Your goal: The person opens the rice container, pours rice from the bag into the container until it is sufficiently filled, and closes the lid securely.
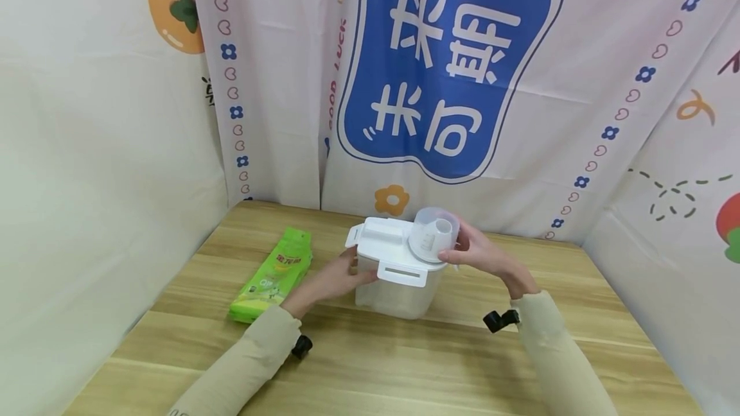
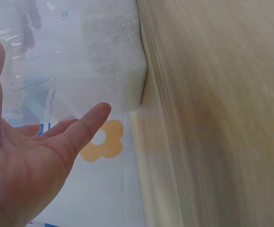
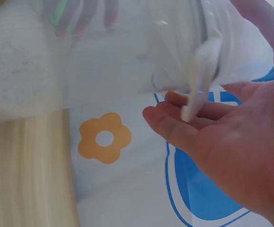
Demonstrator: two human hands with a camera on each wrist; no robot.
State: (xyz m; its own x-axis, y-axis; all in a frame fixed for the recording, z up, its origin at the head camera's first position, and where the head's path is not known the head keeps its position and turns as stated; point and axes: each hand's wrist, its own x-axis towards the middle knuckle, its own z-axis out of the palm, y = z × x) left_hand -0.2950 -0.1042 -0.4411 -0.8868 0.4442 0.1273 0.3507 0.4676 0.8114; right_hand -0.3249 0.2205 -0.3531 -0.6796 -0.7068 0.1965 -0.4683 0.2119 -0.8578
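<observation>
A translucent storage container (image 1: 396, 297) with a white lid (image 1: 378, 239) stands on the table, a pale grainy layer (image 2: 111, 38) in its bottom. On the lid's right end sits a clear measuring cup (image 1: 428, 236). My right hand (image 1: 482, 252) holds this cup, thumb at the front and fingers round the far side. In the right wrist view, a white lid clip (image 3: 201, 80) hangs beside those fingers. My left hand (image 1: 335, 281) rests against the container's left side. Its fingers look spread and fairly straight in the left wrist view.
To the left of the container a bright green package (image 1: 274, 278) lies on the wooden table (image 1: 370, 371). Behind the table hangs a printed cloth (image 1: 283, 114), close to the container. White cloth walls (image 1: 104, 210) stand on both sides.
</observation>
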